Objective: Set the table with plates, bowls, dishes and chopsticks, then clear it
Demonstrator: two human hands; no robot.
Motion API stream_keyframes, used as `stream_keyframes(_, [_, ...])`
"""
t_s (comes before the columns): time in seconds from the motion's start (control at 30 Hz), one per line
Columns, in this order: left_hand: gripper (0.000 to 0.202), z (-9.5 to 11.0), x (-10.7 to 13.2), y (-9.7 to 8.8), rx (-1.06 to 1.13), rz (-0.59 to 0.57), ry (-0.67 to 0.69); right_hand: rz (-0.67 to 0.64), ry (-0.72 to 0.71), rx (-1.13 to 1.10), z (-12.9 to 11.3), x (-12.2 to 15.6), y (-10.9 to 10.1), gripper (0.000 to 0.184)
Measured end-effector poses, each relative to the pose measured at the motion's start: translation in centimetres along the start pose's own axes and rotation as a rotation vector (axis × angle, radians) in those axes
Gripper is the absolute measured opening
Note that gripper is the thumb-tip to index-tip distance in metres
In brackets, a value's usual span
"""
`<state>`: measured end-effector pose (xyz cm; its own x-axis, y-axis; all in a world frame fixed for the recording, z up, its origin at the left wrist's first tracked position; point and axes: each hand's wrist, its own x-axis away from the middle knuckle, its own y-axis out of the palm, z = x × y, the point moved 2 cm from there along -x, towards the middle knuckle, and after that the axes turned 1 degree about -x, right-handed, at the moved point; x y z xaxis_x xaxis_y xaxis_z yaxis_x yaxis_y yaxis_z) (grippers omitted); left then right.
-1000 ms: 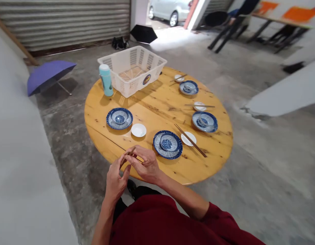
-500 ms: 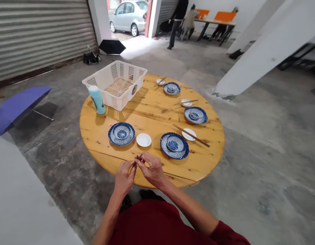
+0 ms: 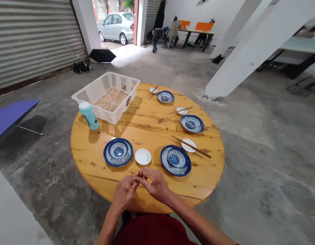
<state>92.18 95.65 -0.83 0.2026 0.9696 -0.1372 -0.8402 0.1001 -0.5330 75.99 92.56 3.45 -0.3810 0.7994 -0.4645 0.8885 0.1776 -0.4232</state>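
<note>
My left hand (image 3: 124, 191) and my right hand (image 3: 154, 183) meet fingertip to fingertip over the near edge of the round wooden table (image 3: 149, 131). Both are closed in a pinch; whatever sits between the fingers, if anything, is hidden or too small to name. Just beyond them lies a small white dish (image 3: 142, 157). To its left is a blue-patterned plate (image 3: 106, 157) with a bowl (image 3: 118, 150) on it. On the right, another such plate (image 3: 176, 172) carries a bowl (image 3: 176, 159), near a white dish (image 3: 189, 143) with a pair of chopsticks (image 3: 198, 149) across it.
A white plastic basket (image 3: 113, 117) stands at the back left beside a light-blue bottle (image 3: 90, 117). Two more plate settings (image 3: 192, 124) line the right side. Open umbrellas (image 3: 14, 114) rest on the floor at left. A slanted white pillar (image 3: 231, 71) rises behind; people are farther back.
The view has shifted, so the table appears lower and larger. My hands stay pinched together near the table's edge. A person in the background has moved slightly.
</note>
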Motion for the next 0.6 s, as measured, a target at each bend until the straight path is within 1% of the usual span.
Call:
stream_keyframes(0.07, [0.028, 0.1, -0.4, -0.2, -0.03, -0.005, 0.003, -0.035, -0.04, -0.009, 0.6, -0.5, -0.1, 0.021])
stream_keyframes(0.17, [0.029, 0.3, -0.7, -0.2, -0.064, -0.001, -0.002, -0.05, -0.073, -0.038, 1.1, -1.0, -0.4, 0.022])
stream_keyframes(0.27, [0.027, 0.6, -0.8, 0.2, -0.057, 0.01, -0.023, -0.052, -0.066, -0.042, 1.4, -1.3, -0.8, 0.019])
stream_keyframes(0.37, [0.026, 0.5, -1.1, 0.7, -0.014, -0.003, -0.039, -0.021, -0.034, -0.022, 1.6, -1.3, -1.1, 0.017])
stream_keyframes(0.43, [0.027, 0.2, -1.3, 0.9, 0.013, -0.028, -0.051, -0.017, 0.0, -0.022, 1.6, -1.1, -1.2, 0.018])
stream_keyframes(0.5, [0.027, -0.3, -1.3, 1.1, 0.035, -0.063, -0.073, -0.038, 0.067, -0.032, 1.5, -1.1, -1.2, 0.022])
stream_keyframes(0.6, [0.026, -1.3, -1.3, 0.8, 0.069, -0.102, -0.121, -0.034, 0.249, -0.065, 1.7, -1.7, -1.3, 0.024])
